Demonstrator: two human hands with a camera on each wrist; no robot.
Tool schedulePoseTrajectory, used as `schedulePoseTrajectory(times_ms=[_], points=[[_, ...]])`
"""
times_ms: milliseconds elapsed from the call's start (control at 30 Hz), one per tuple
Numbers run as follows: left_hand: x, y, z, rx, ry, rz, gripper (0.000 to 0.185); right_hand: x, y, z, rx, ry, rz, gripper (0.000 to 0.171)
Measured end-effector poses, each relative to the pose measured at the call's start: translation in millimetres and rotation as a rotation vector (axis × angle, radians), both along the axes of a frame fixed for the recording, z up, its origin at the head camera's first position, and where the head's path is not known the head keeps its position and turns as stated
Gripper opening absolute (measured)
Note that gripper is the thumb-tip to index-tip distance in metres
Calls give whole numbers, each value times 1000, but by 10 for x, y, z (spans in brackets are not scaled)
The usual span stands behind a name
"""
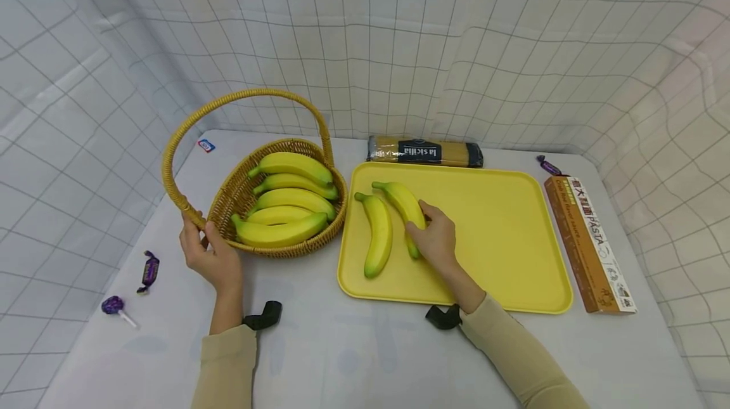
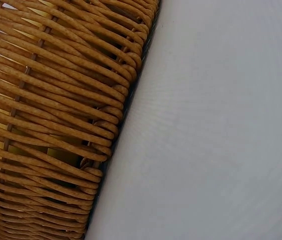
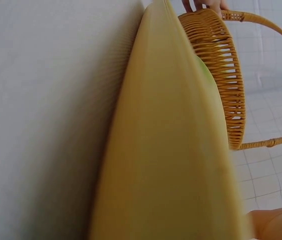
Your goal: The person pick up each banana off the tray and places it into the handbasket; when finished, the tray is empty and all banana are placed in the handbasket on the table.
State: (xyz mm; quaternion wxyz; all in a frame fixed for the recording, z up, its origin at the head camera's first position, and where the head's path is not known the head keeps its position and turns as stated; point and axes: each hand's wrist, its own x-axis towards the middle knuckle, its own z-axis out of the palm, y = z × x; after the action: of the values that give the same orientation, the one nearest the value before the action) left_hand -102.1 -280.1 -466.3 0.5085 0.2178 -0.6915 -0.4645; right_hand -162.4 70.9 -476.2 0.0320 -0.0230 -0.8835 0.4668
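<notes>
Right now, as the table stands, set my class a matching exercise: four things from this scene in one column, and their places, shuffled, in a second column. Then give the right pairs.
Things
1. Wicker basket with arched handle
2. Banana held by the right hand
3. Dark-labelled packet of spaghetti
4. Long brown pasta box

Places
A. Behind the yellow plastic tray's far edge
B. Along the tray's right side
C. On the tray, beside another banana
D. Left of the tray, gripped by the left hand

Pairs: 1-D, 2-C, 3-A, 4-B
</notes>
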Motion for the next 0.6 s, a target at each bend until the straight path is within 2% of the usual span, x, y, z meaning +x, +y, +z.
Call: schedulePoseTrajectory(times_ms=[200, 333, 600], points=[[-9, 4, 3, -9, 23, -6, 44, 2, 19, 47, -2, 65, -3, 55], [-4, 9, 4, -7, 17, -8, 44, 7, 23, 105, -7, 123, 33, 54], [-4, 7, 17, 2, 6, 8, 45, 15, -51, 366, -61, 240, 135, 51]])
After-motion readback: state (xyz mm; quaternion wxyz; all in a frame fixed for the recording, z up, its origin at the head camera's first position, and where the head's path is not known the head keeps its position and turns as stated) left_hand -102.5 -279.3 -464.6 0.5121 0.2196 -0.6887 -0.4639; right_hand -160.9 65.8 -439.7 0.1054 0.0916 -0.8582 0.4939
